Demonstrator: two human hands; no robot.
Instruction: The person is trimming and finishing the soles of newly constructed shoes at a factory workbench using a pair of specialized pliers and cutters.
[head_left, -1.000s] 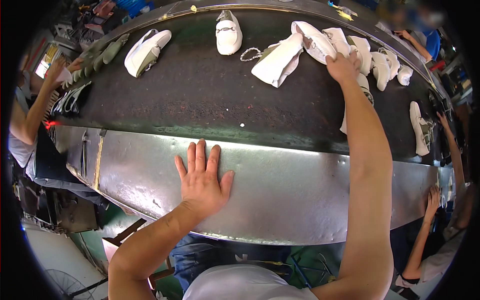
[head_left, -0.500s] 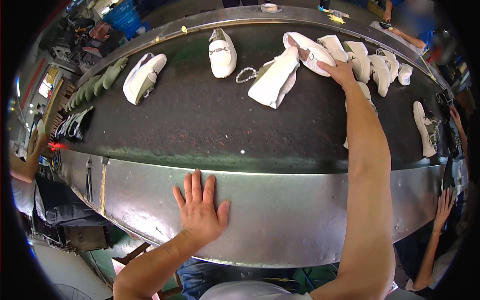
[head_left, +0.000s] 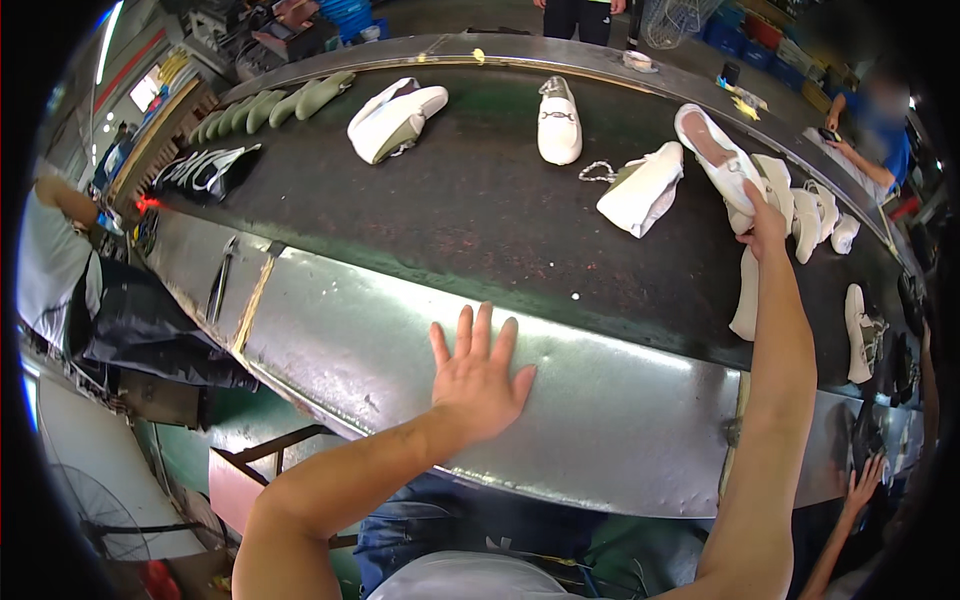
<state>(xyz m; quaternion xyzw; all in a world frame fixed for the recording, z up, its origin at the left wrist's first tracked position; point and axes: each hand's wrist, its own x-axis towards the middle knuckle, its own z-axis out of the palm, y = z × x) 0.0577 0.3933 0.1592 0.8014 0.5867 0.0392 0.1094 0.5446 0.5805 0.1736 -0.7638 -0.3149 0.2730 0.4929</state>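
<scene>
Right hand [head_left: 765,215] is gripping the white shoe [head_left: 715,152] far ahead, its length slanting up-left — left hand [head_left: 480,375] is lying spread flat on the steel worktop [head_left: 620,440].

A single head-worn fisheye view looked steeply down and forward from above the person's chest. It sat close over the steel apron [head_left: 620,420] of a dark conveyor belt [head_left: 470,220], which bowed across the frame. Both forearms entered from the lower edge. The far belt edge and aisle curved along the top rim.
</scene>
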